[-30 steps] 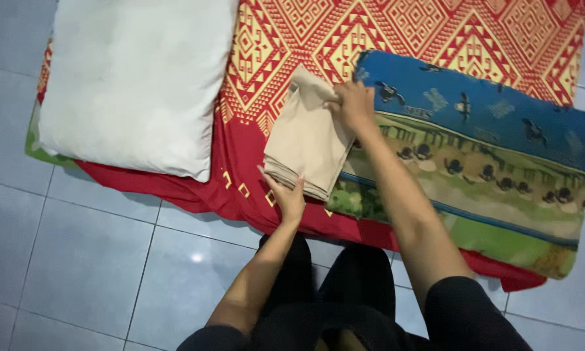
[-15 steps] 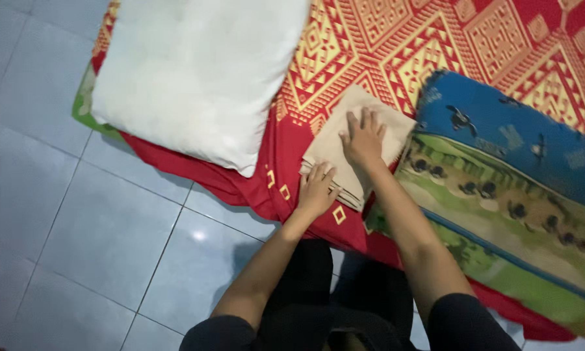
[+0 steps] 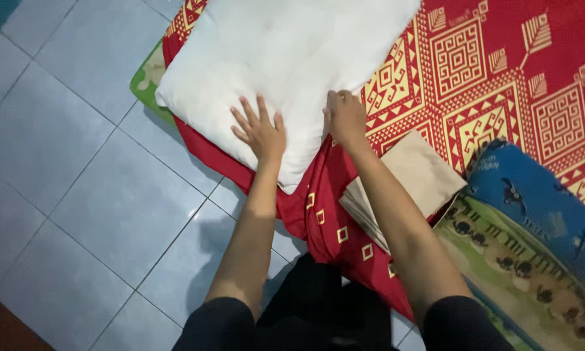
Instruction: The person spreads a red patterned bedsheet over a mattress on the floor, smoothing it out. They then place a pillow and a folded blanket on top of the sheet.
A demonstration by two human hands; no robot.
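Observation:
A large white pillow [image 3: 286, 58] lies on a red and yellow patterned cloth [image 3: 500, 65]. My left hand [image 3: 260, 130] rests flat on the pillow's near part, fingers spread. At the pillow's right edge, my right hand [image 3: 344, 117] has its fingers curled on the edge; whether it grips the pillow I cannot tell. A folded beige cloth [image 3: 416, 179] lies on the red cloth just right of my right forearm, with neither hand on it.
A rolled or folded blue and green patterned mattress [image 3: 533, 247] lies at the lower right. Grey-blue floor tiles [image 3: 78, 175] fill the left side. My dark-clothed legs [image 3: 318, 305] are at the bottom, against the red cloth's edge.
Both hands left the folded beige cloth and moved left onto the white pillow. The view swung left, so the pillow now sits in the centre.

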